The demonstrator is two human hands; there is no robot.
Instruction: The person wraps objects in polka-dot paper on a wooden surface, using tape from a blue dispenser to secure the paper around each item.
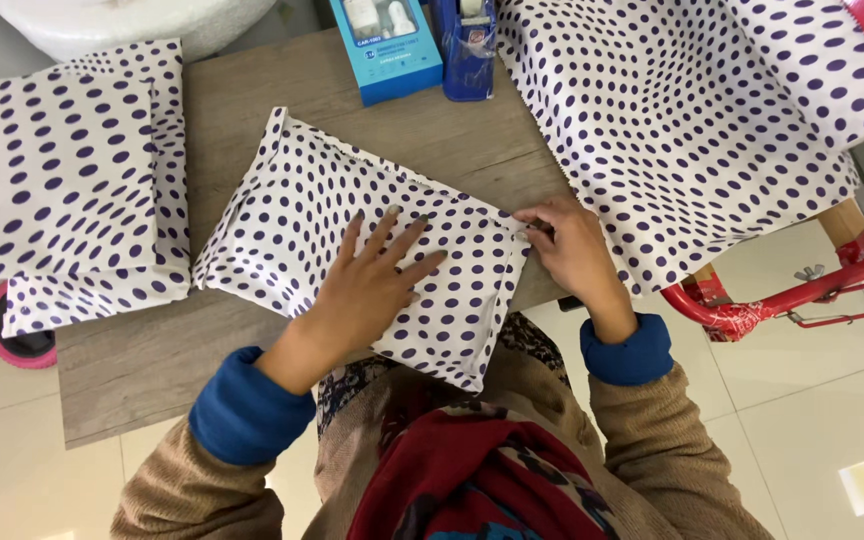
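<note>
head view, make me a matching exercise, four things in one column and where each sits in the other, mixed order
Things:
1. left hand
2. right hand
3. light blue cardboard box
4. stack of white plastic mailer bags with dark purple dots

Places:
A. at the far edge of the wooden table, beside the dark blue tape dispenser
B. pinching the right end of the dotted white parcel
C. flat on top of the parcel, fingers spread
D. at the left end of the table

Pairs: 1-C, 2-B, 3-A, 4-D
</note>
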